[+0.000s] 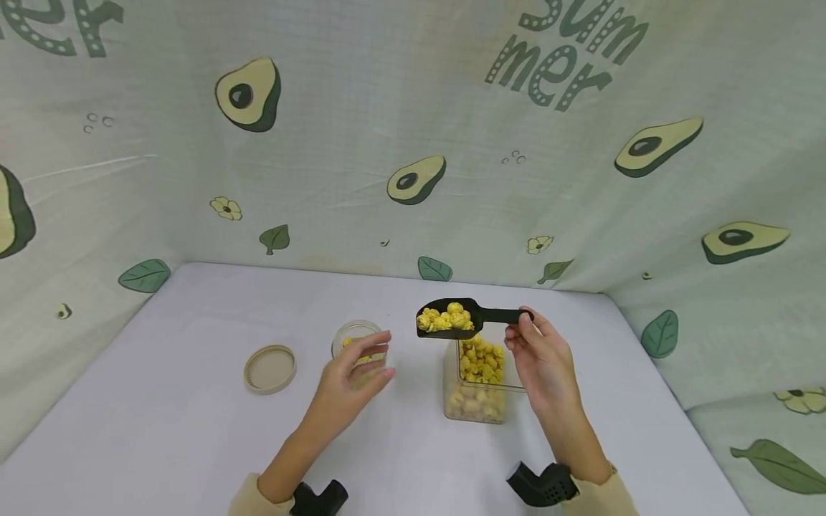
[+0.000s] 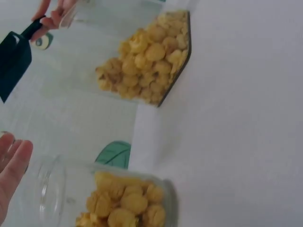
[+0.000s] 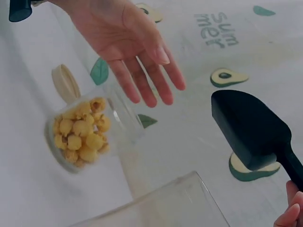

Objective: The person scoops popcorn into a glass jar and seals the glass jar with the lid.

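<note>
The right hand [image 1: 543, 352] pinches the black scoop [image 1: 480, 315] level, likely so its popcorn [image 1: 448, 317] won't spill; the left hand [image 1: 351, 374], fingers loosely spread, hovers near the glass jar [image 3: 124, 116].

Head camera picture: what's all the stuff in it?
Scoop: one, black, in right hand
Box: one, clear, on table
Jar: one, clear, left of box
Popcorn: uncounted, yellow, in scoop, box, jar
Lid: one, beige, left of jar
Table: one, white, under box
Backdrop: count unclear, pale, green-printed, around table
Wrist cameras: two, black, near bottom edge
Sleeves: two, beige, at bottom edge
Left hand: one, bare, by jar
Right hand: one, bare, gripping scoop
</note>
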The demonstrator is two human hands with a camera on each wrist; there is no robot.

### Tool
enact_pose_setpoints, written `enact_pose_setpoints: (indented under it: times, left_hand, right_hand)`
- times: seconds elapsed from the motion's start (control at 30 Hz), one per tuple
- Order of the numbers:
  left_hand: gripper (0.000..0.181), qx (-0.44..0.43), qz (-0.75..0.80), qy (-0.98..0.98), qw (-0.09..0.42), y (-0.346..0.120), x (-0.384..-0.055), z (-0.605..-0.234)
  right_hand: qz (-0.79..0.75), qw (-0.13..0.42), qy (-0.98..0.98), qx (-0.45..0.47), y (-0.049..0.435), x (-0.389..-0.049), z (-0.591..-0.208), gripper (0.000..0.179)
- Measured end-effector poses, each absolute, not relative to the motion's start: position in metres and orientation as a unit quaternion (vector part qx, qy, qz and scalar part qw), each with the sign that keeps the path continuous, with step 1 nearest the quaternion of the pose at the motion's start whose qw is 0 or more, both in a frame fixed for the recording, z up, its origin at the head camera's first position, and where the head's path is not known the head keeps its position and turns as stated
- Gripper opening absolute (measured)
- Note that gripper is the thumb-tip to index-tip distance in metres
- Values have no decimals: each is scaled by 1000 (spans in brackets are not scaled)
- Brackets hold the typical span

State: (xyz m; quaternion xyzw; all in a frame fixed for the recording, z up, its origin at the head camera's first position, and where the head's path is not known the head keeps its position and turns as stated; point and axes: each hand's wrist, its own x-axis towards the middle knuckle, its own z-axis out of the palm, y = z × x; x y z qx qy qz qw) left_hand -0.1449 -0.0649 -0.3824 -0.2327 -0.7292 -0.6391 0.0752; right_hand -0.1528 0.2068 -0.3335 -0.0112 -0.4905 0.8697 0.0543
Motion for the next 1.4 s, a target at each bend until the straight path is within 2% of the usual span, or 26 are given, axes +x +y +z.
enact_pose_setpoints:
  times: [0.13,0.2,0.27,0.37,0.6,0.73,1.0,1.4]
  left_hand:
    - [45,-236,-609,-736,176,-87,-149,-377]
    - [46,-220,-590,-748,208,-98,-152,-378]
    - [49,-200,-571,-766,219,-108,-153,-381]
    - [53,-167,-554,-794,186,-122,-157,-389]
    - [61,-133,-553,-821,57,-132,-161,-407]
    - [65,-141,-565,-813,22,-129,-163,-414]
    - [67,-122,-579,-806,6,-125,-166,-418]
    - [67,-109,-576,-810,1,-125,-168,-417]
  right_hand:
    - [859,40,-510,-19,194,-157,-328,22]
    - [852,32,-522,-27,188,-159,-326,24]
    - [847,25,-530,-34,183,-161,-324,25]
    - [841,16,-539,-43,176,-164,-323,27]
    - [838,2,-543,-49,163,-170,-326,24]
    - [834,6,-549,-45,157,-173,-329,26]
    - [810,25,-585,-36,145,-177,-333,29]
    - [745,12,-667,-18,132,-178,-334,32]
